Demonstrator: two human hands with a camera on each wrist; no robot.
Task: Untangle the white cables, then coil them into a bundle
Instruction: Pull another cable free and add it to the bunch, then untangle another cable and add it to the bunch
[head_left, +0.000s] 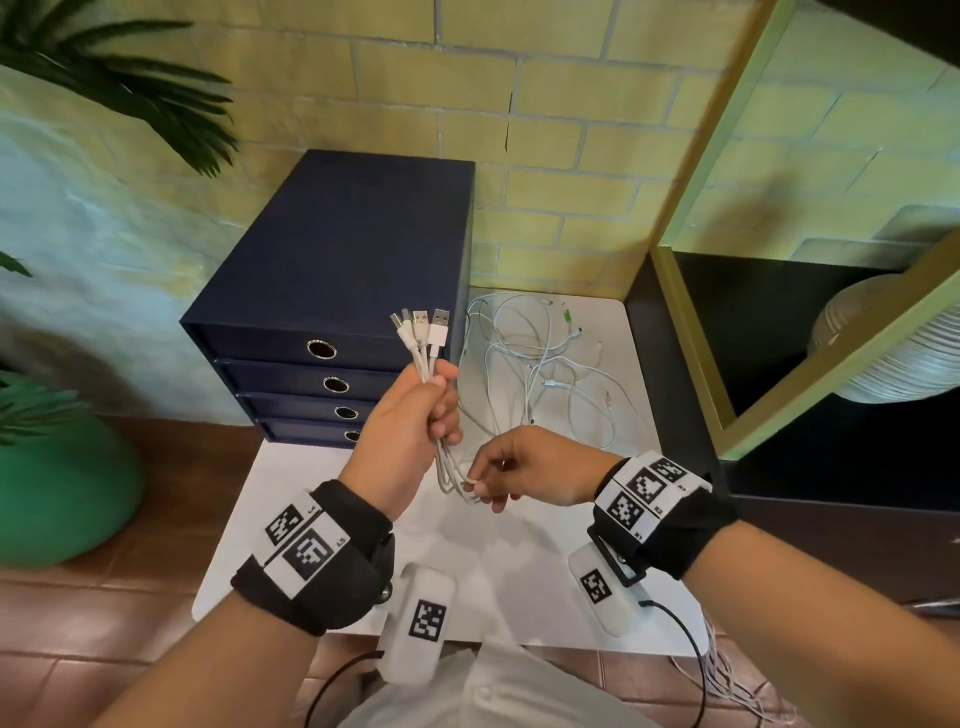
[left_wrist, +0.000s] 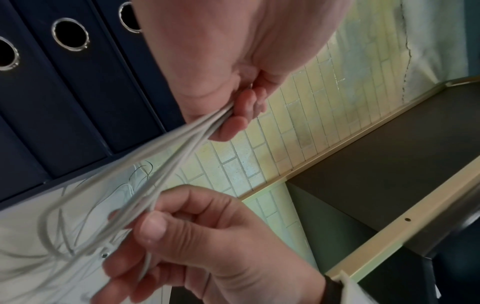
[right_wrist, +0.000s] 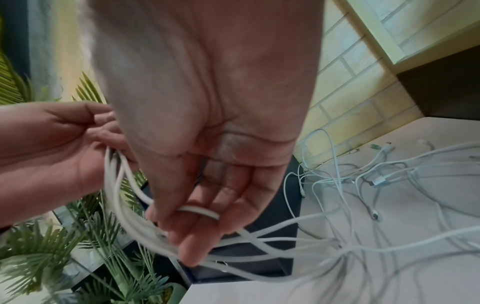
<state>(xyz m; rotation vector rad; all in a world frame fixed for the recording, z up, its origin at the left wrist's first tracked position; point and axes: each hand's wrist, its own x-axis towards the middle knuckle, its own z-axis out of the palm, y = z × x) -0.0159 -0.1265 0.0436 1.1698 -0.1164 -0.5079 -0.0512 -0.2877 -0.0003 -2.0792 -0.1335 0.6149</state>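
My left hand (head_left: 415, 421) is raised above the white table (head_left: 332, 519) and grips several white cables (head_left: 447, 467) in a fist, their USB plugs (head_left: 423, 325) sticking up out of it. Below the fist the cables hang down in a loop. My right hand (head_left: 498, 475) pinches those hanging strands just below and to the right. In the right wrist view one cable (right_wrist: 200, 211) lies across its fingers (right_wrist: 233, 205). The remaining cable lengths lie in a loose tangle (head_left: 545, 364) on the table's far right part, also seen as a tangle (right_wrist: 376, 185) in the right wrist view.
A dark blue drawer box (head_left: 332, 291) stands at the table's back left, against the brick wall. A black and yellow shelf unit (head_left: 779, 322) borders the right side. A green pot (head_left: 57, 493) with a palm plant sits on the floor at left.
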